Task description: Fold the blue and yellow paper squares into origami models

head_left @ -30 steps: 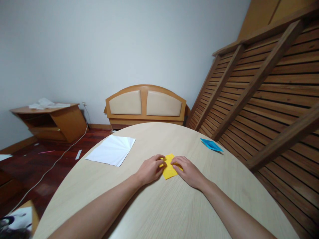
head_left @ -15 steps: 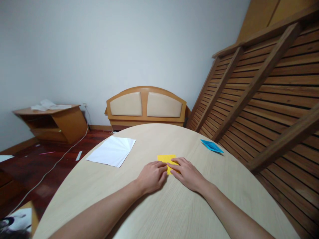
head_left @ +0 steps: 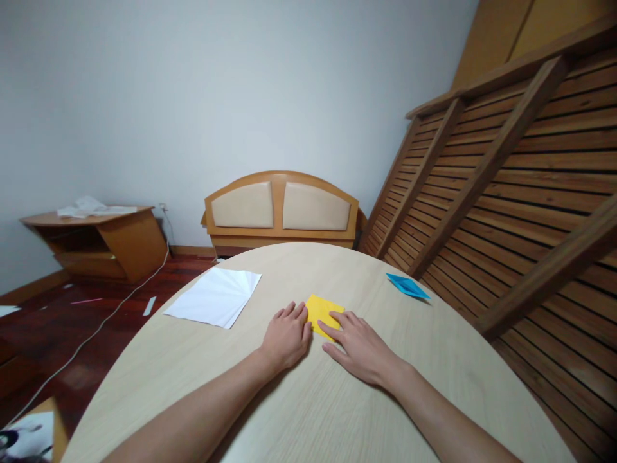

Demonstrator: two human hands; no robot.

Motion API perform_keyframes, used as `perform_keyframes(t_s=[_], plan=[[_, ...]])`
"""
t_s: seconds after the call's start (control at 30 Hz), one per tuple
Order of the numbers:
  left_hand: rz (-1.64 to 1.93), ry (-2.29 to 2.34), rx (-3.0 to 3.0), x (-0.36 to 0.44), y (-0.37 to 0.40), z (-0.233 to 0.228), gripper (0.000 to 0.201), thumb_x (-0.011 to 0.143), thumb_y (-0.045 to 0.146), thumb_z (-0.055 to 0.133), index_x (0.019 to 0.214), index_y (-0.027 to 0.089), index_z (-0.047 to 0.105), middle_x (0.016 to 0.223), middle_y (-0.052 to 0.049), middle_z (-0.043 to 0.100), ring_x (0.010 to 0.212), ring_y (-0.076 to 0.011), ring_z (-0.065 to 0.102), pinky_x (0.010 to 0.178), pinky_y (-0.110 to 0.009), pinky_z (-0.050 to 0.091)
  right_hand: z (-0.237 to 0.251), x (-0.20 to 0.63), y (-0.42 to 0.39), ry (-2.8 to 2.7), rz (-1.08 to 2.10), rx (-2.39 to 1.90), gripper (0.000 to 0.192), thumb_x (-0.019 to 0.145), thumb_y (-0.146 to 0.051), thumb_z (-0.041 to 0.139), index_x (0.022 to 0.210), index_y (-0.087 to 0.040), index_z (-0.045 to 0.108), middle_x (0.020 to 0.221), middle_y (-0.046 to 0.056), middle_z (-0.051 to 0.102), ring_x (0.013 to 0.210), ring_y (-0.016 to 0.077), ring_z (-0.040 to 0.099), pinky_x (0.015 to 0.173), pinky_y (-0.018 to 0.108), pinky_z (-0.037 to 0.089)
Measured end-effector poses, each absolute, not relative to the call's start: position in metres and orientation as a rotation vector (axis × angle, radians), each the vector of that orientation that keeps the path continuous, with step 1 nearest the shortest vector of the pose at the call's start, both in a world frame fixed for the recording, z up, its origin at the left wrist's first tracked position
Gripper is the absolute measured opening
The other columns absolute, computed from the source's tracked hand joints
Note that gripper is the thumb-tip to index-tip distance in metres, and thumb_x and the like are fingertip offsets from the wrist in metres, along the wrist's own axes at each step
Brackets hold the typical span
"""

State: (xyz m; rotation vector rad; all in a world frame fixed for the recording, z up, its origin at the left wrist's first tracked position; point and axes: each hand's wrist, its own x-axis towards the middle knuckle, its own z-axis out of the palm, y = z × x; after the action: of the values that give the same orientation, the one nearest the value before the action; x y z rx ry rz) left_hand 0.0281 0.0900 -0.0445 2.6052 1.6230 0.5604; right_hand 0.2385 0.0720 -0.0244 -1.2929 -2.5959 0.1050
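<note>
A small yellow piece of paper (head_left: pixel 322 311), four-cornered, lies flat on the table between my hands, turned slightly askew. My left hand (head_left: pixel 288 334) rests palm down at its left edge, fingers stretched forward. Over its right side lies my right hand (head_left: pixel 359 344), with fingers spread and fingertips touching the paper. The right corner of the sheet is partly hidden under those fingers. Neither hand grips anything.
The round pale table (head_left: pixel 308 405) bears a creased white sheet (head_left: pixel 216 297) at left and a folded blue paper (head_left: pixel 407 286) at right. Beyond stand a headboard (head_left: pixel 282 206) and a low cabinet (head_left: pixel 130 241). A slatted wooden frame (head_left: pixel 486 167) leans at right.
The yellow paper has turned clockwise and shows more of its surface. My left hand has moved left to its edge with fingers straightened; my right fingers have spread apart.
</note>
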Motion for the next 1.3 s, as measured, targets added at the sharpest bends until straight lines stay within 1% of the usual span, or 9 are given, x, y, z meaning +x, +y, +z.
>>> perform_keyframes(t_s=[0.2, 0.4, 0.63, 0.8, 0.93, 1.07, 1.13, 1.23, 1.3], plan=[[0.604, 1.266, 2.729, 0.032, 0.084, -0.039, 0.037, 0.101, 0.028, 0.035, 0.131, 0.02, 0.056, 0.141, -0.009, 0.057, 0.13, -0.0209, 0.052, 0.111, -0.041, 0.039, -0.023, 0.234, 0.068, -2.6, 0.091, -1.319, 0.049, 0.097, -0.049, 0.047, 0.141, -0.028, 0.053, 0.139, 0.015, 0.054, 0.126, 0.0335, 0.046, 0.103, 0.052, 0.039], [0.515, 1.299, 2.686, 0.03, 0.089, -0.039, 0.04, 0.102, 0.03, 0.033, 0.136, 0.02, 0.053, 0.145, -0.01, 0.053, 0.136, -0.0213, 0.046, 0.112, -0.044, 0.037, -0.02, 0.233, 0.065, -2.643, 0.113, -1.349, 0.054, 0.096, -0.049, 0.049, 0.144, -0.025, 0.05, 0.148, 0.017, 0.048, 0.129, 0.0372, 0.046, 0.104, 0.056, 0.039], [0.521, 1.308, 2.668, 0.03, 0.088, -0.037, 0.038, 0.101, 0.03, 0.036, 0.133, 0.023, 0.054, 0.143, -0.009, 0.054, 0.134, -0.0212, 0.049, 0.111, -0.045, 0.037, -0.029, 0.238, 0.061, -2.65, 0.221, -1.369, 0.061, 0.095, -0.056, 0.048, 0.148, -0.025, 0.045, 0.156, 0.013, 0.038, 0.14, 0.0383, 0.038, 0.111, 0.058, 0.032], [0.5, 1.317, 2.672, 0.03, 0.087, -0.036, 0.037, 0.101, 0.029, 0.035, 0.131, 0.025, 0.056, 0.143, -0.008, 0.054, 0.134, -0.0226, 0.048, 0.111, -0.048, 0.036, -0.023, 0.234, 0.053, -2.674, 0.32, -1.437, 0.07, 0.092, -0.058, 0.049, 0.151, -0.019, 0.041, 0.157, 0.013, 0.035, 0.141, 0.0416, 0.034, 0.112, 0.061, 0.029], [0.467, 1.334, 2.67, 0.03, 0.088, -0.038, 0.038, 0.101, 0.031, 0.035, 0.135, 0.026, 0.053, 0.147, -0.009, 0.05, 0.138, -0.0249, 0.044, 0.111, -0.054, 0.034, -0.014, 0.231, 0.045, -2.689, 0.341, -1.425, 0.072, 0.09, -0.058, 0.051, 0.148, -0.016, 0.044, 0.155, 0.015, 0.037, 0.14, 0.0408, 0.038, 0.112, 0.059, 0.03], [0.469, 1.337, 2.665, 0.03, 0.089, -0.039, 0.038, 0.101, 0.031, 0.036, 0.134, 0.025, 0.053, 0.146, -0.01, 0.05, 0.138, -0.0246, 0.043, 0.112, -0.055, 0.034, -0.005, 0.227, 0.04, -2.685, 0.365, -1.428, 0.075, 0.088, -0.059, 0.054, 0.144, -0.01, 0.049, 0.152, 0.02, 0.041, 0.139, 0.0418, 0.038, 0.113, 0.059, 0.029], [0.485, 1.33, 2.663, 0.03, 0.089, -0.04, 0.037, 0.101, 0.031, 0.037, 0.133, 0.025, 0.054, 0.146, -0.01, 0.051, 0.138, -0.0244, 0.043, 0.112, -0.054, 0.034, -0.002, 0.225, 0.041, -2.677, 0.341, -1.414, 0.071, 0.088, -0.059, 0.055, 0.138, -0.008, 0.054, 0.147, 0.022, 0.048, 0.135, 0.0414, 0.043, 0.112, 0.058, 0.03], [0.484, 1.327, 2.657, 0.03, 0.089, -0.039, 0.038, 0.1, 0.03, 0.037, 0.133, 0.024, 0.055, 0.146, -0.01, 0.051, 0.138, -0.0245, 0.043, 0.112, -0.053, 0.033, -0.004, 0.224, 0.049, -2.633, 0.26, -1.35, 0.05, 0.093, -0.051, 0.052, 0.124, -0.013, 0.064, 0.132, 0.019, 0.062, 0.125, 0.035, 0.054, 0.109, 0.052, 0.036], [0.462, 1.34, 2.642, 0.03, 0.088, -0.039, 0.039, 0.101, 0.03, 0.036, 0.134, 0.025, 0.055, 0.147, -0.009, 0.05, 0.139, -0.0242, 0.042, 0.114, -0.053, 0.032, -0.009, 0.226, 0.057, -2.602, 0.245, -1.282, 0.044, 0.095, -0.046, 0.051, 0.126, -0.016, 0.062, 0.134, 0.015, 0.061, 0.127, 0.0306, 0.051, 0.111, 0.048, 0.034]])
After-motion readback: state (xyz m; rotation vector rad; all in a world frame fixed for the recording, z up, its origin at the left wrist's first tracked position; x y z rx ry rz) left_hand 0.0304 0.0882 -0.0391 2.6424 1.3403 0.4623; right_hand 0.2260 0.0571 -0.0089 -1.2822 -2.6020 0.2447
